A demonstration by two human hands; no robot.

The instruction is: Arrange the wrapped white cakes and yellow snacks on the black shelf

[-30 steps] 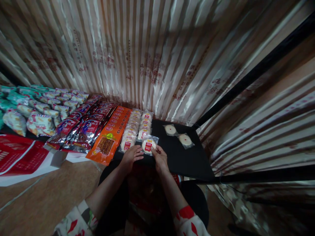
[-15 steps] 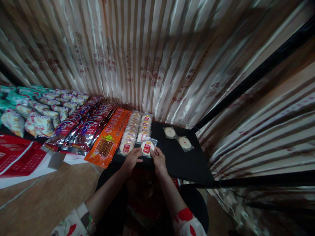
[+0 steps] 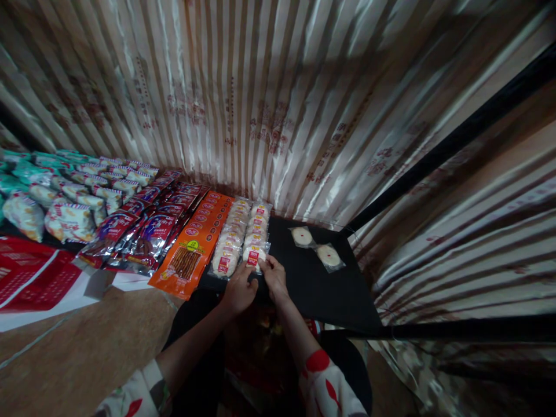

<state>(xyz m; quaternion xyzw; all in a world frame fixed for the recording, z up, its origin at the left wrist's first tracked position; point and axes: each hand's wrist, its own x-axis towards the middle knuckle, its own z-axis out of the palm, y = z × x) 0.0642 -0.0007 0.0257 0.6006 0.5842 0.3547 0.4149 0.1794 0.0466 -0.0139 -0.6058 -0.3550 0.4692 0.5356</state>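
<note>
A round white rice cracker packet, clear-wrapped with a red label, lies at the near end of the right-hand row of like packets. At its lower left edge, my left hand has its fingers closed on the wrapper. On the right edge, the fingers of my right hand pinch it too. Just left runs a second row of cracker packets, overlapping front to back. Two more cracker packets lie face down, apart from the rows: one plain white packet and another beside it.
Left of the rows lie an orange snack bag, dark red shiny bags and plump white and green bags. All rest on a black shelf. A striped curtain hangs behind, and a black pole slants at right.
Both hands have shifted the cracker packet slightly left and back, so it now lines up with the right-hand row and overlaps the packet behind it.
</note>
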